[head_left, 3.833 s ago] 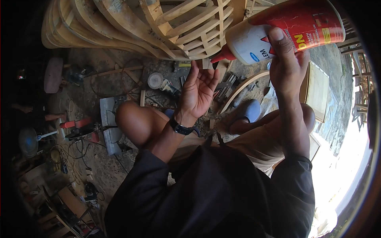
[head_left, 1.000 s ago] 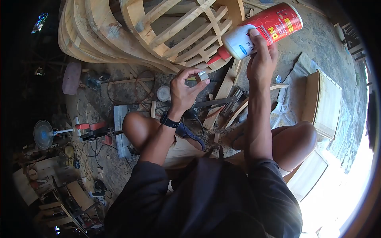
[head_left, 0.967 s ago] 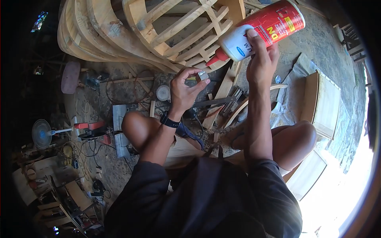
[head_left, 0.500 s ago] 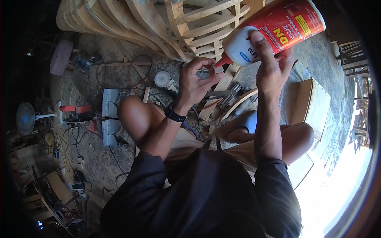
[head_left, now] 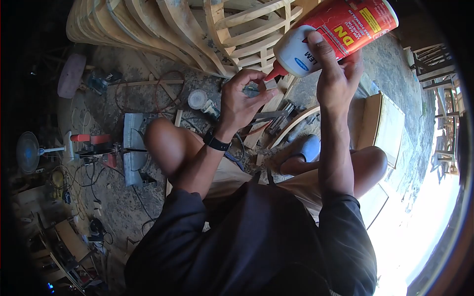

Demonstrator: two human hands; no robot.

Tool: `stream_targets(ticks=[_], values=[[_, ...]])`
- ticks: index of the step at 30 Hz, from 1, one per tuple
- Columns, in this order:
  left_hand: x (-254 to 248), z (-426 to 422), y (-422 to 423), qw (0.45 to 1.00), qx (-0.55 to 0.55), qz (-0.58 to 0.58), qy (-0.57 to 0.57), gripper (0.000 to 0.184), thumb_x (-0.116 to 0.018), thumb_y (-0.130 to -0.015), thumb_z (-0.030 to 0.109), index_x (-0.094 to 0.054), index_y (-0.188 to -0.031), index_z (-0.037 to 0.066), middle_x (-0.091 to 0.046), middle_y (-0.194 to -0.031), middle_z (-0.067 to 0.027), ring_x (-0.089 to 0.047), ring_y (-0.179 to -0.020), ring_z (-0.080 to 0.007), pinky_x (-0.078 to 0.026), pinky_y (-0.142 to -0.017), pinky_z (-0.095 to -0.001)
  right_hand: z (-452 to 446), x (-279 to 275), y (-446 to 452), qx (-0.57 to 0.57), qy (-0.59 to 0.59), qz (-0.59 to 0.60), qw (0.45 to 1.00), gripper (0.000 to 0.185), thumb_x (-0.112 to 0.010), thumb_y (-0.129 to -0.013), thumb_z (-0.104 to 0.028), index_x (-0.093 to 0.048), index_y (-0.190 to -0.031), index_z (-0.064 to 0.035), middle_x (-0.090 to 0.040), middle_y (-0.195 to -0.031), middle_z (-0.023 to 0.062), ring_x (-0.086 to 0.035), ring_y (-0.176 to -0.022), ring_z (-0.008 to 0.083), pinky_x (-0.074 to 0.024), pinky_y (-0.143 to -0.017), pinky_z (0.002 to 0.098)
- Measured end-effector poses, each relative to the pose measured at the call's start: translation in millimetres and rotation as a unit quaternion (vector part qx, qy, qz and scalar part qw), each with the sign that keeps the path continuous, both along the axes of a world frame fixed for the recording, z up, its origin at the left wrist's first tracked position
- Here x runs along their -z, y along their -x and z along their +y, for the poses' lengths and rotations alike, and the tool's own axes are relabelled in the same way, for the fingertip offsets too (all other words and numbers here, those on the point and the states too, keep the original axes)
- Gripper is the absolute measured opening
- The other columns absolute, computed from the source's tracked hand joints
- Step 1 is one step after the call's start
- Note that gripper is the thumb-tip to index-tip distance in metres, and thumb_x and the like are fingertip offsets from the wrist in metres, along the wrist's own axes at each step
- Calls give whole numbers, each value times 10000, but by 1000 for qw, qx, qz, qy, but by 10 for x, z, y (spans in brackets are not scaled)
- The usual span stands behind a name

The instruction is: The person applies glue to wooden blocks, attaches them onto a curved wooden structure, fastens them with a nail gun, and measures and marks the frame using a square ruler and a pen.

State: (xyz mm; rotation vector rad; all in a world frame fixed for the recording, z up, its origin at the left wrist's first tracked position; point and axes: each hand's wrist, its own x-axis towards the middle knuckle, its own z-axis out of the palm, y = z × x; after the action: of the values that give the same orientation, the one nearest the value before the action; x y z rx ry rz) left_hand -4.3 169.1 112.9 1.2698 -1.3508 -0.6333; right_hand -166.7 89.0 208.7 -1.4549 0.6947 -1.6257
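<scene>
My right hand (head_left: 335,81) is wrapped round a red and white wood glue bottle (head_left: 348,32), thumb on its white shoulder. The bottle is tilted, with its red nozzle (head_left: 276,70) pointing down and left. At the nozzle's tip, my left hand (head_left: 241,101) pinches a small pale wooden piece (head_left: 270,85) between thumb and fingers. Much of that piece is hidden by the fingers, and I cannot see any glue on it. A black watch is on my left wrist.
A curved wooden boat-like frame (head_left: 173,29) stands just ahead. On the floor lie wood strips (head_left: 294,127), a power tool (head_left: 200,100) and cables. A red-handled saw machine (head_left: 98,140) and a fan (head_left: 28,153) are at left. A pale wooden box (head_left: 382,126) sits at right.
The view has shifted slightly, so the surroundings appear a little to the left. Both hands keep their grips, and the nozzle stays close to the small wooden piece.
</scene>
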Motion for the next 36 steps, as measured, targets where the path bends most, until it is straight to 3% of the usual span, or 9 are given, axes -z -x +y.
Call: stream_targets(ticks=[9,11,15,17,18,19,21,25,36], values=[[-9,-16,1,1000,12,11,3,360,-875,-810,121,-674,-1088,13,-693,-1053,-49,-633,-952,-108,-496,-876,-276,-37,-12,58,8,15,7,1000,315,-796,-902,-148,-668,-1148,1,-751,-1015,84,-704,-897,137,-559,-827,300],[11,-40,10,999,-4,18,46,324,-875,-796,119,-692,-1040,11,-704,-907,-51,-653,-812,-100,-518,-789,-272,-39,-3,50,5,11,-3,1000,308,-794,-905,-149,-666,-1141,1,-749,-1023,84,-703,-904,138,-558,-830,300],[64,-48,-24,999,7,11,40,338,-849,-839,107,-676,-1111,6,-707,-959,-46,-658,-876,-100,-530,-799,-279,-81,46,20,27,32,-19,999,286,-777,-918,-140,-652,-1131,5,-737,-1035,83,-698,-922,141,-553,-851,302],[180,-71,-38,945,80,316,-12,396,-800,-910,145,-619,-1238,17,-704,-1151,-66,-658,-1062,-136,-513,-943,-307,-90,70,26,46,13,-49,998,281,-765,-928,-146,-646,-1134,4,-730,-1032,80,-692,-926,140,-547,-862,299],[232,-105,-49,916,79,393,15,377,-704,-991,238,-586,-1286,34,-710,-1177,-74,-678,-1082,-148,-507,-991,-345,-91,85,31,64,-8,-78,995,277,-754,-937,-152,-640,-1136,4,-724,-1028,76,-686,-931,138,-541,-873,297],[283,-98,-76,917,80,392,14,377,-704,-991,238,-586,-1286,34,-710,-1177,-74,-678,-1082,-148,-507,-991,-345,-86,112,37,65,-8,-80,995,277,-754,-937,-152,-640,-1136,4,-724,-1028,76,-686,-931,138,-541,-873,297],[339,-70,-127,689,152,706,-55,380,-627,-1029,339,-596,-1279,55,-714,-1184,-71,-691,-1080,-161,-501,-1005,-365,-65,177,49,42,-71,-169,982,252,-703,-965,-185,-657,-1136,-7,-709,-1006,50,-654,-922,122,-487,-871,277],[368,-71,-85,646,187,738,-62,336,-599,-1040,349,-625,-1225,70,-730,-1139,-67,-696,-1084,-156,-518,-978,-364,11,264,-31,56,-71,-150,984,232,-688,-971,-164,-641,-1146,-19,-692,-1021,51,-639,-911,107,-486,-839,277],[304,-59,-58,638,150,751,-77,322,-604,-1033,358,-659,-1162,69,-747,-1088,-74,-707,-1061,-161,-531,-957,-360,53,347,-128,64,-40,-105,992,268,-709,-971,-137,-628,-1184,4,-703,-1075,85,-666,-968,140,-511,-898,284]])
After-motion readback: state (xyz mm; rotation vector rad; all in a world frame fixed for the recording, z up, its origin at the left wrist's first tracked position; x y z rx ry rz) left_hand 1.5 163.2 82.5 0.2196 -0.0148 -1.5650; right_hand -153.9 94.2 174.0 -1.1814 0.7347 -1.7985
